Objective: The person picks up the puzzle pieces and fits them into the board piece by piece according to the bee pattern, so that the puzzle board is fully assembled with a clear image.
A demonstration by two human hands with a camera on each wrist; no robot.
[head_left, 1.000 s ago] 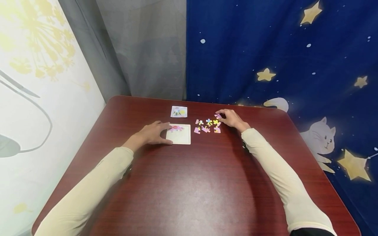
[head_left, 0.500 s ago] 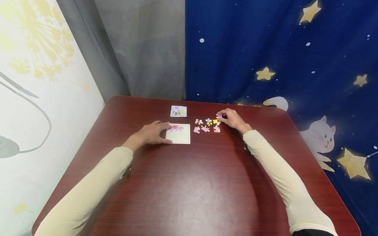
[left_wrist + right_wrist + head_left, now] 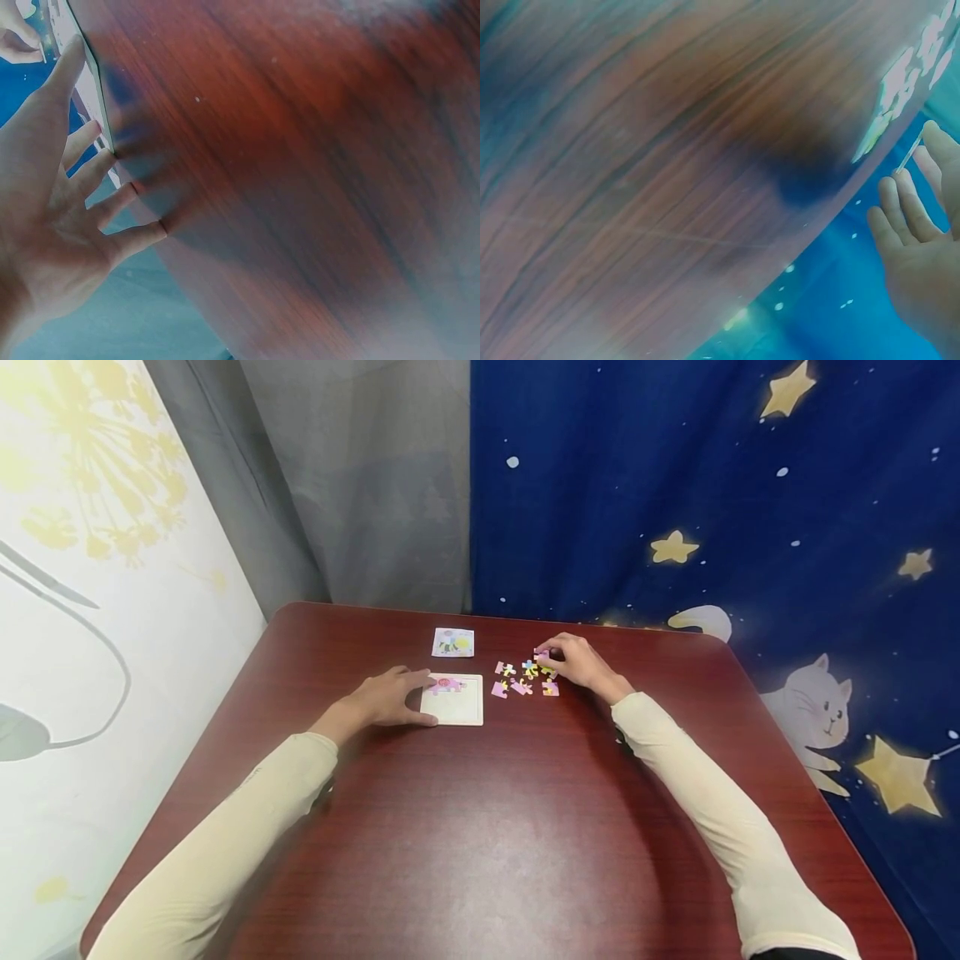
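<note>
My left hand rests at the left edge of a white puzzle tray, thumb near its lower corner and fingertips by the upper one. Joined pink puzzle pieces lie along the tray's top. In the left wrist view the left hand's fingers are spread, touching the tray edge and table. My right hand pinches a pink puzzle piece between thumb and fingers. The right wrist view shows this piece edge-on, raised off the table. Loose puzzle pieces lie below and left of the right hand, one partly covered.
A small picture card lies beyond the tray on the dark red wooden table. Behind the table hang a grey curtain and a blue curtain with stars. A patterned white wall stands at the left.
My right hand has moved left with the pinched puzzle piece, now over the yellow piece at the upper right of the loose group. My left hand and the tray have stayed put.
</note>
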